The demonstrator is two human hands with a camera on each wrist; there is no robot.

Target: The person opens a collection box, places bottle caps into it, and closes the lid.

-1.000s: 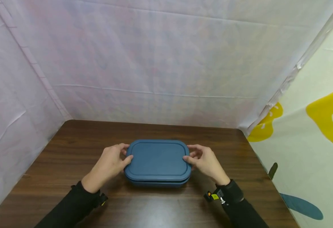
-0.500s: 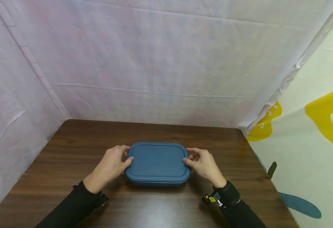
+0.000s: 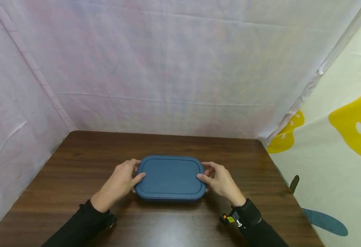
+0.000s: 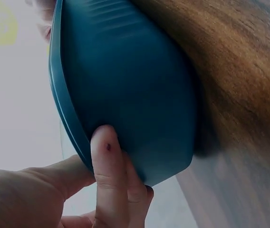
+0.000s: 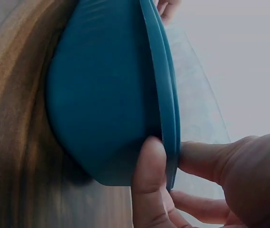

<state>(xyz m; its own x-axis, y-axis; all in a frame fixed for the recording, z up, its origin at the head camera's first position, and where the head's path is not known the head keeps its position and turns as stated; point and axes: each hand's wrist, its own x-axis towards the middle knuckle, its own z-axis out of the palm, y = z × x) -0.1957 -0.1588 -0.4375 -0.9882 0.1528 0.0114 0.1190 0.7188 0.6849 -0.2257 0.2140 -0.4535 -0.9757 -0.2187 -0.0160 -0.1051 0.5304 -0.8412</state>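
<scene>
A blue rectangular lunch box [image 4: 135, 80] with rounded corners stands on the wooden table, its matching lid [image 3: 170, 178] lying flat over the top. My left hand [image 3: 120, 180] pinches the lid at its left end, thumb on top and fingers under the rim against the box wall. At the opposite end my right hand [image 3: 223, 181] holds the lid the same way. The wrist views show the lid's rim [image 5: 163, 80] along the top of the box, which widens upward. Inside the box nothing can be seen.
The dark wood-grain table [image 3: 91, 151] has white cloth [image 3: 168, 68] hanging behind it and at the left. A white cloth with yellow smiling shapes [image 3: 356, 123] hangs on the right.
The lid has come down onto the box and shifted slightly toward me; the gap seen at its front edge has closed. Both hands have moved with it and keep their hold.
</scene>
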